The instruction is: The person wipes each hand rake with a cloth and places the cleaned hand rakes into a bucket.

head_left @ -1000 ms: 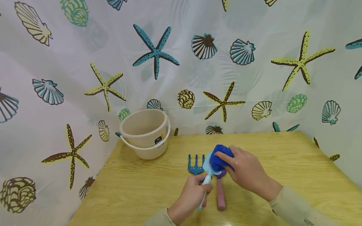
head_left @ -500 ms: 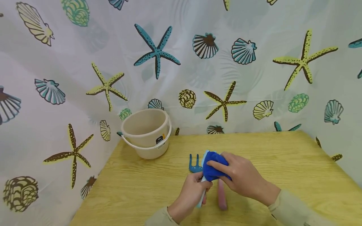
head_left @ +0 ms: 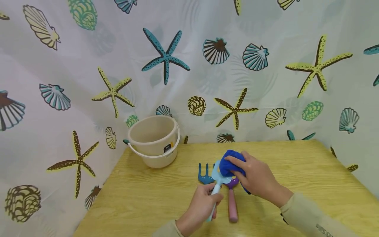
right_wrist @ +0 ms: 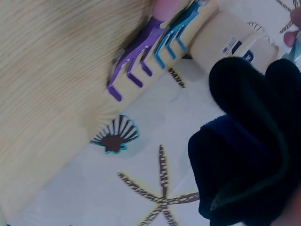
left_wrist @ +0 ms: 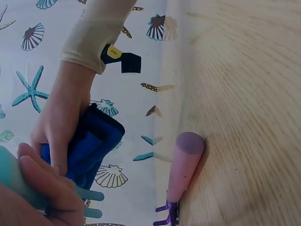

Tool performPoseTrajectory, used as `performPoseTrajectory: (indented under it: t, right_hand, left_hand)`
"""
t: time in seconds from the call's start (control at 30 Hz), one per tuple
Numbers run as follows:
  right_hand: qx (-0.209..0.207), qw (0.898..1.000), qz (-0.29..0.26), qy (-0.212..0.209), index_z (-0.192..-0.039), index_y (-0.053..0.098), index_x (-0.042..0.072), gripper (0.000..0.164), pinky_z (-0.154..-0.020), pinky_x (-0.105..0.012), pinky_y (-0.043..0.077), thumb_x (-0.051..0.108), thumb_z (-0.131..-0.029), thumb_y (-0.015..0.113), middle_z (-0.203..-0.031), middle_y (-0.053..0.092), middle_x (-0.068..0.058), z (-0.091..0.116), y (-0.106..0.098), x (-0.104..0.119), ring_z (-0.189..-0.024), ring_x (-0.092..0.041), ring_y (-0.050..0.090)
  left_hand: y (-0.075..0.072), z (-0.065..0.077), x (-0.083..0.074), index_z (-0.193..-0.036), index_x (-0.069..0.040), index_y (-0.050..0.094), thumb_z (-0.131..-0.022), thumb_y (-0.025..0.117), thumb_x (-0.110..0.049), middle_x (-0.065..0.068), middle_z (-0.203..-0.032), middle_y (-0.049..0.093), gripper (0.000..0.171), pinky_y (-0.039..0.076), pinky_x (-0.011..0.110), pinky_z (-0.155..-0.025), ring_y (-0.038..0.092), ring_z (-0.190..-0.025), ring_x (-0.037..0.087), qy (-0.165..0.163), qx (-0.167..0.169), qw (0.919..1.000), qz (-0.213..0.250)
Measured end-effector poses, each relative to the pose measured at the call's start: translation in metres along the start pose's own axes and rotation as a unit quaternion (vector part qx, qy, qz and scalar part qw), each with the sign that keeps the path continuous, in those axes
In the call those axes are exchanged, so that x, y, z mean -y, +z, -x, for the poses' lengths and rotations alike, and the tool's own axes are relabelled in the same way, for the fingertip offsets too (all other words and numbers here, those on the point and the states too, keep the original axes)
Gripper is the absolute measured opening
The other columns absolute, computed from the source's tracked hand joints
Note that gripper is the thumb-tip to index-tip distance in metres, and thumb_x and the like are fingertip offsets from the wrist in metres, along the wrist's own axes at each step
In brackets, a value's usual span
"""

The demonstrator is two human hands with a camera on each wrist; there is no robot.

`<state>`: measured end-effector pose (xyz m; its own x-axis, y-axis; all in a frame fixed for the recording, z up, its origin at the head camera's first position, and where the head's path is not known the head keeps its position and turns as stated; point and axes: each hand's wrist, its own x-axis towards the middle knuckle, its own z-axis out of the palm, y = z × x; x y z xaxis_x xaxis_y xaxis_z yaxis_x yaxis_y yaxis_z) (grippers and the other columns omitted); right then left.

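My left hand (head_left: pixel 202 203) grips the handle of a light blue hand rake (head_left: pixel 218 177), held above the table with its head pointing away from me. Two of its tines (left_wrist: pixel 91 195) show in the left wrist view. In my right hand (head_left: pixel 260 176) is a bunched blue cloth (head_left: pixel 232 163), pressed against the rake's head and covering part of it. Under the hands lies a purple hand rake with a pink handle (head_left: pixel 232 205). Just left of it is a darker blue hand rake (head_left: pixel 206 178), its handle hidden behind my left hand.
A cream bucket (head_left: pixel 153 144) with a white handle stands at the back left of the wooden table (head_left: pixel 142 200). Behind the table hangs a white curtain (head_left: pixel 201 75) printed with shells and starfish.
The cloth moved down over the light blue rake's head, then back up and to the right, uncovering part of it. My left hand stays nearly in place.
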<state>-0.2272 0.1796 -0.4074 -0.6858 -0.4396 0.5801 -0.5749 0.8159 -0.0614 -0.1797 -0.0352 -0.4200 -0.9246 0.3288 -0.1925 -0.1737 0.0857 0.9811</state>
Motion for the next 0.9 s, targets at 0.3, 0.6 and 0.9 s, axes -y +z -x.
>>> performPoseTrajectory:
  t: [0.3,0.6,0.9]
  right_hand:
    - [0.009,0.997,0.030,-0.074,-0.128,0.069,0.025,0.049,-0.067,-0.038,0.060,0.027,-0.081,0.084,-0.106,0.062,-0.011,-0.001,-0.007,0.029,-0.084,-0.020,0.065]
    - [0.040,0.995,0.095,0.012,-0.128,0.070,0.021,0.044,-0.045,-0.030,0.049,0.030,-0.086,0.080,-0.093,0.058,-0.012,-0.025,-0.003,0.019,-0.063,-0.016,0.053]
    - [0.075,0.993,0.086,-0.039,-0.125,0.070,0.025,0.042,-0.060,-0.038,0.059,0.031,-0.085,0.080,-0.102,0.061,-0.012,-0.019,-0.012,0.052,-0.079,-0.021,0.066]
  left_hand:
    - [-0.002,0.001,0.000,-0.130,-0.002,0.061,-0.094,0.061,-0.012,0.001,-0.071,0.053,0.038,0.037,0.022,-0.040,0.047,-0.039,0.012,0.035,-0.006,0.9959,-0.083]
    - [0.003,0.004,0.002,-0.123,-0.009,0.066,-0.094,0.059,-0.009,0.002,-0.073,0.056,0.029,0.037,0.020,-0.038,0.046,-0.040,0.011,0.035,-0.010,0.9925,-0.117]
    - [0.003,0.001,0.008,-0.101,-0.010,0.067,-0.092,0.058,-0.009,-0.002,-0.059,0.051,0.013,0.036,0.022,-0.035,0.046,-0.035,0.010,0.077,-0.022,0.9850,-0.153]
